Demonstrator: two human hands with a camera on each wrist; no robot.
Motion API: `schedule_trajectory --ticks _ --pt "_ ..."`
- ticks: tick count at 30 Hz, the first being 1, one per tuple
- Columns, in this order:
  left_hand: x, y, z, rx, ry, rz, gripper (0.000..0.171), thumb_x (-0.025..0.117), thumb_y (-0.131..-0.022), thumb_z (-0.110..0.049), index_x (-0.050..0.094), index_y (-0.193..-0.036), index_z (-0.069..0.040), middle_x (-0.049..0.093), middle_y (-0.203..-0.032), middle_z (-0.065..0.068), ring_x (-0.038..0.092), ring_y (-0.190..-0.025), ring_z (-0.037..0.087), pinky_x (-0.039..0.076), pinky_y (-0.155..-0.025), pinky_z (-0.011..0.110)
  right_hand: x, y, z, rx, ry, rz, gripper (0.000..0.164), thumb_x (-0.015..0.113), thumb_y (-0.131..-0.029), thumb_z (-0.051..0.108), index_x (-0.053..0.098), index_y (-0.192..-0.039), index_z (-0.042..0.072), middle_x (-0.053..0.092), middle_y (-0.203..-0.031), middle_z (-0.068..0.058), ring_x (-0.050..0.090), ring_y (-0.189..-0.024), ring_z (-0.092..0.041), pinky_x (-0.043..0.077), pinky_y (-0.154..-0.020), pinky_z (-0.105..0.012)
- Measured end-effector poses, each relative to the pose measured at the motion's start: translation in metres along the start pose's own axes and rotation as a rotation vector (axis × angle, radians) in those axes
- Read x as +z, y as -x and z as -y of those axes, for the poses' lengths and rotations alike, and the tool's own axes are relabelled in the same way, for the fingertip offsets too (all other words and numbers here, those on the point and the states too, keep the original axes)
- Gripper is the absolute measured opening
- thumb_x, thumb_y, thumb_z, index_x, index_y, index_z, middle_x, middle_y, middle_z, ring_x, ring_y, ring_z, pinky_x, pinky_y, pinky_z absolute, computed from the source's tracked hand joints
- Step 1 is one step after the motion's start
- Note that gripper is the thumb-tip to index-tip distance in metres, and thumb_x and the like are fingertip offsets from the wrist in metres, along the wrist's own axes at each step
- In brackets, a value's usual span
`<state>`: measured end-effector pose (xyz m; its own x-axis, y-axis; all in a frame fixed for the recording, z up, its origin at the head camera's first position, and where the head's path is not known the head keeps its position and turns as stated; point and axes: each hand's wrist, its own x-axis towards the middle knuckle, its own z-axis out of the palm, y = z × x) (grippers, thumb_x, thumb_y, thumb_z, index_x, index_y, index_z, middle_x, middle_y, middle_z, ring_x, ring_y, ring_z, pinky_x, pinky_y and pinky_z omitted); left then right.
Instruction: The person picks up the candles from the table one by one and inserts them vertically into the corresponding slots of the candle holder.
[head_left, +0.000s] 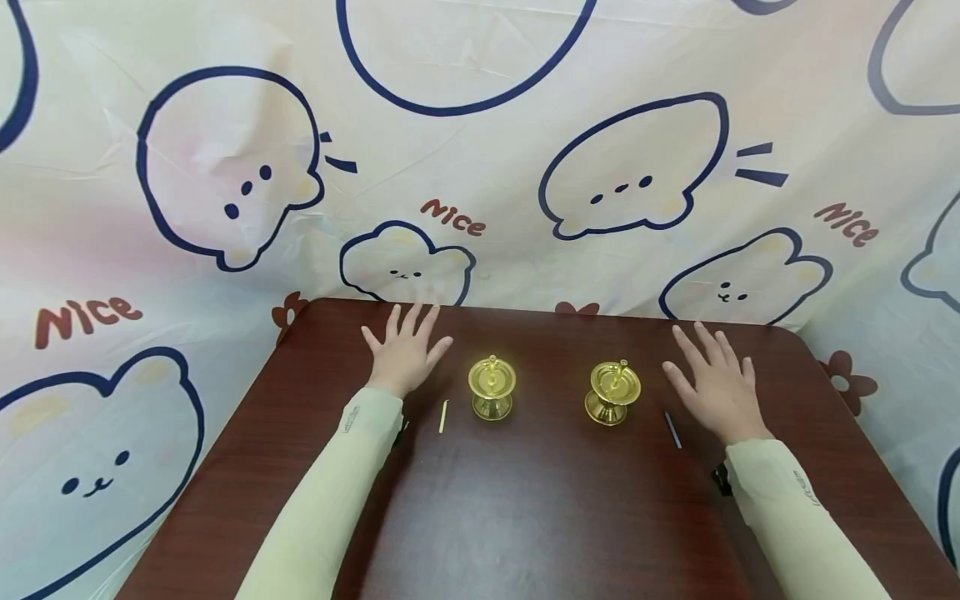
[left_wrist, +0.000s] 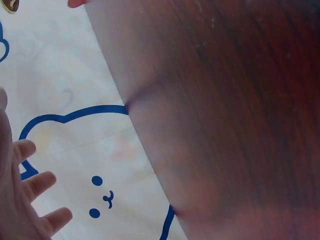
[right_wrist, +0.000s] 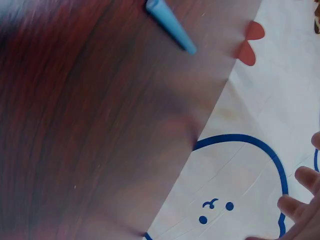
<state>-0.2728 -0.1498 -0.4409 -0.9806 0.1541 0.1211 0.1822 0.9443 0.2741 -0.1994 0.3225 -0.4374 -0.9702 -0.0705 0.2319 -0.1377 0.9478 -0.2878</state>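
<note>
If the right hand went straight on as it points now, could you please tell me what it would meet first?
The right hand would likely meet the patterned cloth beyond the table, though depth is unclear.

L (head_left: 400, 360) & R hands (head_left: 717, 396) palm-down, fingers spread; arms fwd.

Curtained-off indoor table nook; home, office or studio, cannot tell which. Printed cloth (head_left: 480, 167) walls off far side and both flanks, creased, hanging close behind table edge. Print: bear-like cartoon heads (head_left: 150, 433) in navy outline, red-brown flowers (head_left: 841, 363), word "Nice" repeated. Single dark reddish wood-grain table (head_left: 555, 525), rounded far corners, pale light sheen on top. Room beyond cloth hidden.
</note>
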Motion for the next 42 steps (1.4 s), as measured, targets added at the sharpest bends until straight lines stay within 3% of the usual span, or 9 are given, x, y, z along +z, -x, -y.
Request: schedule_trajectory --ticks 9,15,21,27,32,37,42 --pt "0.0 0.012 -0.005 0.019 0.082 -0.121 0.063 0.041 -0.105 -0.055 0.043 -0.154 -0.016 0.045 -0.154 0.015 0.034 -0.144 0.04 0.009 -0.113 0.076 -0.004 0.007 0.019 -0.092 -0.015 -0.131 0.056 0.047 -0.107 0.036 0.043 -0.153 0.005 0.038 -0.153 -0.028 0.034 -0.139 -0.05 0.027 -0.107 -0.073" --pt "-0.005 0.017 -0.011 0.04 0.124 -0.174 0.057 0.043 -0.106 -0.051 0.051 -0.147 -0.012 0.054 -0.144 0.016 0.047 -0.132 0.039 0.029 -0.111 0.066 -0.006 0.012 0.031 -0.134 -0.082 -0.25 0.047 0.052 -0.105 0.027 0.053 -0.142 -0.002 0.047 -0.145 -0.028 0.044 -0.13 -0.05 0.033 -0.102 -0.071" --pt "-0.009 0.026 -0.016 0.041 0.18 -0.175 0.051 0.048 -0.106 -0.044 0.055 -0.142 -0.009 0.059 -0.139 0.018 0.055 -0.125 0.039 0.044 -0.103 0.06 -0.006 0.016 0.046 -0.191 -0.131 -0.345 0.045 0.059 -0.101 0.022 0.056 -0.138 -0.002 0.05 -0.143 -0.026 0.046 -0.13 -0.048 0.036 -0.103 -0.068" --pt "-0.01 0.034 -0.021 0.04 0.213 -0.167 0.047 0.051 -0.106 -0.04 0.057 -0.139 -0.008 0.061 -0.136 0.017 0.059 -0.122 0.037 0.048 -0.1 0.058 -0.004 0.018 0.062 -0.245 -0.162 -0.403 0.047 0.063 -0.097 0.019 0.056 -0.139 -0.002 0.051 -0.144 -0.025 0.047 -0.131 -0.046 0.037 -0.104 -0.066" --pt "-0.013 0.04 -0.023 0.034 0.254 -0.192 0.04 0.054 -0.105 -0.033 0.059 -0.135 -0.008 0.066 -0.124 0.015 0.066 -0.108 0.033 0.054 -0.087 0.052 -0.005 0.02 0.075 -0.266 -0.183 -0.419 0.049 0.063 -0.096 0.018 0.056 -0.14 -0.003 0.05 -0.146 -0.023 0.047 -0.133 -0.044 0.037 -0.105 -0.064" --pt "-0.019 0.045 -0.027 0.005 0.311 -0.197 0.034 0.055 -0.104 -0.029 0.06 -0.131 -0.009 0.068 -0.115 0.011 0.068 -0.1 0.028 0.056 -0.076 0.049 -0.007 0.022 0.087 -0.315 -0.199 -0.451 0.052 0.061 -0.095 0.017 0.054 -0.141 -0.005 0.051 -0.147 -0.023 0.047 -0.135 -0.042 0.036 -0.109 -0.061" --pt "-0.022 0.05 -0.03 -0.043 0.357 -0.162 0.032 0.056 -0.103 -0.03 0.063 -0.128 -0.01 0.07 -0.113 0.009 0.069 -0.097 0.028 0.056 -0.075 0.048 -0.005 0.026 0.1 -0.373 -0.212 -0.462 0.053 0.059 -0.094 0.019 0.053 -0.142 -0.005 0.052 -0.146 -0.022 0.048 -0.135 -0.04 0.036 -0.112 -0.055"
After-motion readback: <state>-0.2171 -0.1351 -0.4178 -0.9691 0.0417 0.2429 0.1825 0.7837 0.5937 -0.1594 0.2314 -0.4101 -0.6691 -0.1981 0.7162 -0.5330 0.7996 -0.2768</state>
